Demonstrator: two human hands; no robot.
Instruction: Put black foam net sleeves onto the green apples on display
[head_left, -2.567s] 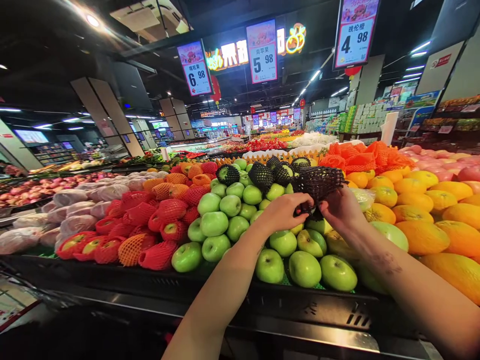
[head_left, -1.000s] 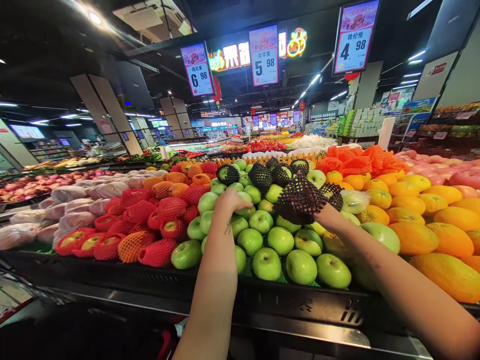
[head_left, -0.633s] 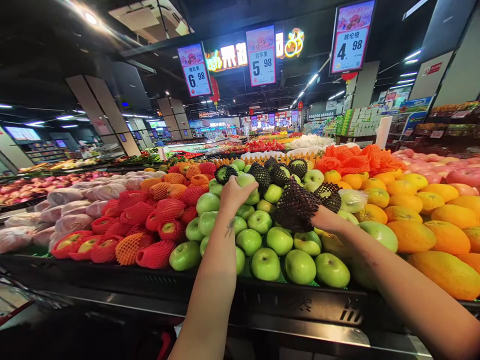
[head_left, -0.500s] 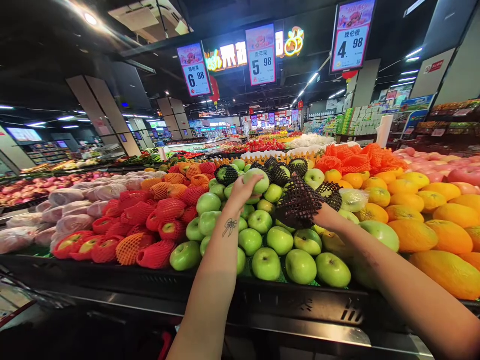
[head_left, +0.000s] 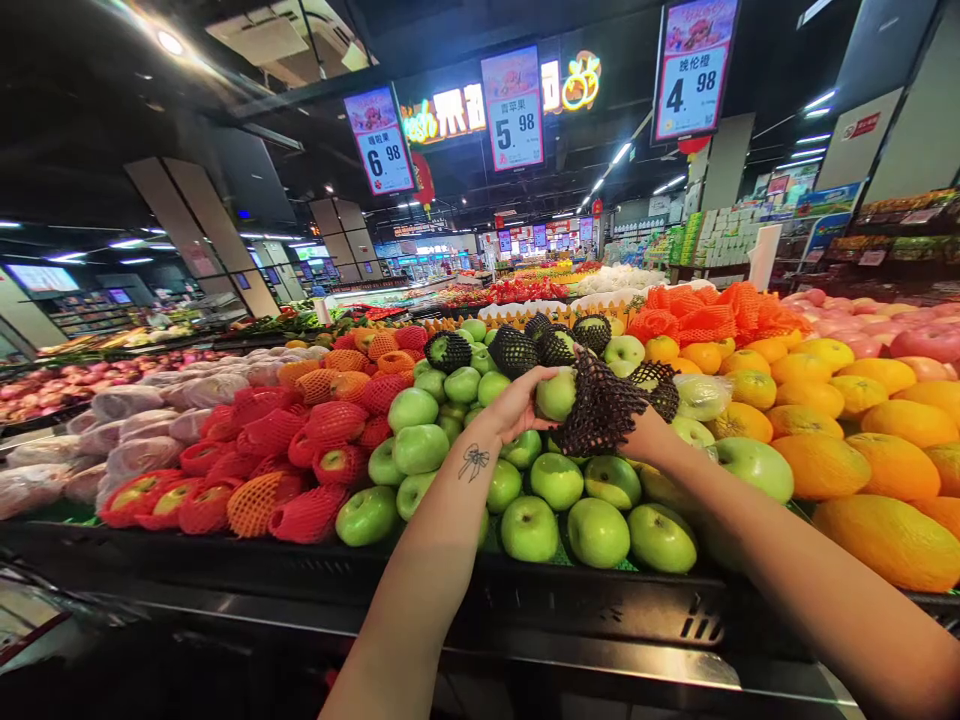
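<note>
Both my arms reach over a heap of green apples (head_left: 531,527) on a dark display stand (head_left: 525,600). My left hand (head_left: 517,405) grips one green apple (head_left: 556,393), palm turned up, and holds it against the mouth of a black foam net sleeve (head_left: 600,408). My right hand (head_left: 646,432) clutches that sleeve, which covers most of its fingers. Several apples wrapped in black nets (head_left: 517,350) lie at the back of the heap.
Red and orange netted apples (head_left: 300,450) lie to the left, oranges (head_left: 847,465) and orange nets (head_left: 712,315) to the right. Price signs (head_left: 514,105) hang overhead. A pale green melon (head_left: 754,467) sits by my right forearm. More produce stands fill the aisle behind.
My left hand picked an apple from the back of the heap, carried it rightward and turned it palm-up to the net sleeve held in my right hand.
</note>
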